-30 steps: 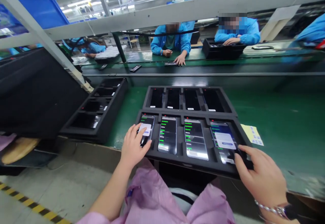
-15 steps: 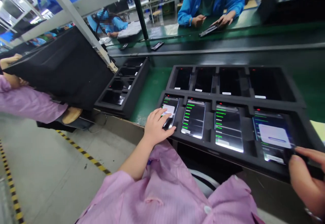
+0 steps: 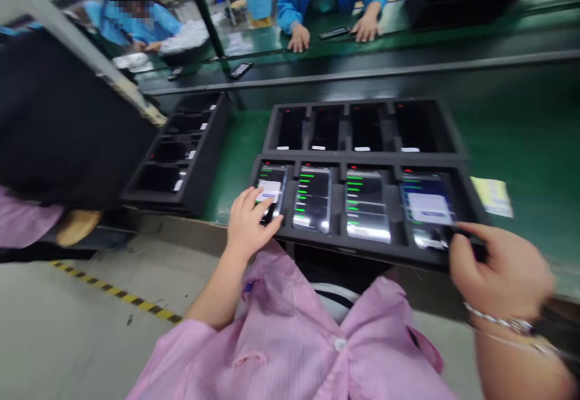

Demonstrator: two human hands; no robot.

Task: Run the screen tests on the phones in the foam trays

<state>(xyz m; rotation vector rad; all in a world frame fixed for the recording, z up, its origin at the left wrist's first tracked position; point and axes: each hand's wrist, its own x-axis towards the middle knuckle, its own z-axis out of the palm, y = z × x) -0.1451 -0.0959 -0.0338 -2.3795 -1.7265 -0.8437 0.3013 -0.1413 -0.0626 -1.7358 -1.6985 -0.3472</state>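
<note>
A black foam tray (image 3: 362,159) lies on the green bench with two rows of phones. The near row holds lit phones; the far row is dark. My left hand (image 3: 249,225) rests on the leftmost lit phone (image 3: 270,190), fingers curled over its lower edge and touching the screen. My right hand (image 3: 498,270) is at the tray's near right corner, thumb and finger pinched at the bottom of the rightmost lit phone (image 3: 426,206). Two more lit phones (image 3: 313,197) (image 3: 366,203) lie between them.
A second black tray (image 3: 174,158) with dark phones stands to the left, beside a large black panel (image 3: 58,128). A yellow label sheet (image 3: 492,196) lies right of the tray. People in blue coats work across the conveyor (image 3: 362,61). A pink sleeve (image 3: 22,222) shows at left.
The camera swung back to the right and down. Both hands stay at the same phones; my right hand is now fully in view again.
</note>
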